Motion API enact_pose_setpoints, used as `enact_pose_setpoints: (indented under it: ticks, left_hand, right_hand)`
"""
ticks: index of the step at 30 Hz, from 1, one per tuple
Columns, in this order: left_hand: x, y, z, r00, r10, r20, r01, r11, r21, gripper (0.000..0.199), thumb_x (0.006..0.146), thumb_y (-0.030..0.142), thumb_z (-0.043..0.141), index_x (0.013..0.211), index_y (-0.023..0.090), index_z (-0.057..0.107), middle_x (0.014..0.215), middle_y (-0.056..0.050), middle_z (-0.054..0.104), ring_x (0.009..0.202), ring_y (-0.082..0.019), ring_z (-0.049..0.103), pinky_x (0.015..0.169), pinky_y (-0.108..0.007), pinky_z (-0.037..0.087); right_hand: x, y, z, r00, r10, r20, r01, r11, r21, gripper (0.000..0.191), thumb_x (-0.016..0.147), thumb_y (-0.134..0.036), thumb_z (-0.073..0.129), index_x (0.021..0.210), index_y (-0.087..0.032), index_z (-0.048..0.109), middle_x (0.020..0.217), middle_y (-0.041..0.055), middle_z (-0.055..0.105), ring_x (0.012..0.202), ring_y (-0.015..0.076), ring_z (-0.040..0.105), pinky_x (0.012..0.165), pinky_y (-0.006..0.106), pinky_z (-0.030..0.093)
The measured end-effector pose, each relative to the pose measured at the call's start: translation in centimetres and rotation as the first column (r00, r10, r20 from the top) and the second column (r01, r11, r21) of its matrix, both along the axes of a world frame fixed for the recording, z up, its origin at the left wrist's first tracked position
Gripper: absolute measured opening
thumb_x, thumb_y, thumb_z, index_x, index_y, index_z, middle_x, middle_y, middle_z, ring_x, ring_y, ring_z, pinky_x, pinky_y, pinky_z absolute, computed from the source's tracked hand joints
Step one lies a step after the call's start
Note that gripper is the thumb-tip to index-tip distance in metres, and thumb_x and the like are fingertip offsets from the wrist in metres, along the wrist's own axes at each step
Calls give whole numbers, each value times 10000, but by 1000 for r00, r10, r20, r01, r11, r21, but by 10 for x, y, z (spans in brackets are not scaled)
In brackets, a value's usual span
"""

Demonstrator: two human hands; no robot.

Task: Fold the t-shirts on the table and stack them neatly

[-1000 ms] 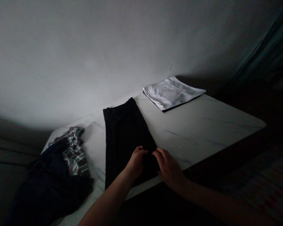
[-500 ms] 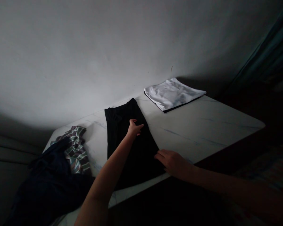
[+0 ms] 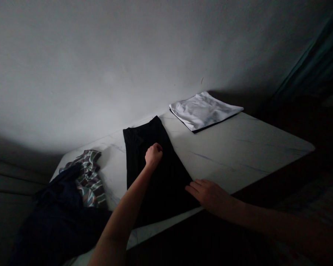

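A black garment (image 3: 163,188) with what looks like a waistband at its far end lies spread flat on the table, its near end the wider. Above its middle, my left hand (image 3: 154,156) is closed with the fingers curled inward; whether cloth is pinched in them is hidden. My right hand (image 3: 209,194) rests at the garment's right edge near the front, fingers stretched out and lying flat on the cloth.
Against the wall at the back sits a folded white cloth (image 3: 204,111) on a dark one. Crumpled striped cloth (image 3: 93,181) and a dark blue garment (image 3: 61,210) lie at the left, the blue one over the edge of the marbled table (image 3: 222,149). A curtain (image 3: 308,62) hangs at right.
My left hand has gone from spread fingers to closed and shifted slightly left and nearer. The right hand has moved a little right along the garment's edge, its fingers now flatter.
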State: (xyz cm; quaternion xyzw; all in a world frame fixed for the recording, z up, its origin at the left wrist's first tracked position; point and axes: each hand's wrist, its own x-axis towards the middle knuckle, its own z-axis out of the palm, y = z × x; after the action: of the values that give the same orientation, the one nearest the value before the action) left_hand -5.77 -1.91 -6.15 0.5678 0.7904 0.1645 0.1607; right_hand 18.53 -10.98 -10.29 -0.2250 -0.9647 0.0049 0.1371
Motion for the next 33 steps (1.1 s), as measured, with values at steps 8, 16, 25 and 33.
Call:
enact_pose_setpoints:
  ticks: [8, 16, 25, 33]
  left_hand:
    - [-4, -7, -6, 988, -129, -83, 129, 992, -3, 230, 844, 111, 536, 988, 233, 668, 986, -40, 679, 912, -183, 632, 752, -265, 458]
    - [-69, -99, 8, 918, -102, -382, 131, 990, 50, 181, 926, 302, 539, 1056, 189, 593, 1045, -86, 640, 1023, -252, 608, 940, -374, 475]
    - [-86, -226, -48, 989, -22, -148, 34, 996, 77, 284, 939, 206, 415, 1202, 226, 518, 1135, -100, 678, 1033, -238, 685, 888, -363, 556]
    - [-79, -231, -47, 995, -52, 80, 50, 998, 26, 320, 860, 89, 475, 1111, 247, 596, 1081, -39, 718, 960, -182, 712, 848, -282, 568]
  right_hand:
    - [6, 1, 31, 986, 111, 123, -74, 960, -271, 514, 762, -138, 662, 1272, -116, 604, 983, 104, 707, 831, 218, 659, 714, 317, 490]
    - [-35, 101, 61, 995, -57, 85, 85, 925, -371, 282, 995, -255, 464, 1100, -197, 720, 1065, 77, 711, 967, 210, 677, 837, 311, 498]
    - [-133, 166, -18, 970, -242, -35, 234, 960, -154, 575, 1017, -377, 400, 1482, -39, 401, 1576, 252, 275, 1461, 351, 283, 1166, 520, 297]
    - [-125, 160, -40, 973, -230, 11, 230, 967, -113, 694, 1000, -552, 342, 1528, -101, 356, 1591, 200, 262, 1484, 340, 214, 1192, 559, 228]
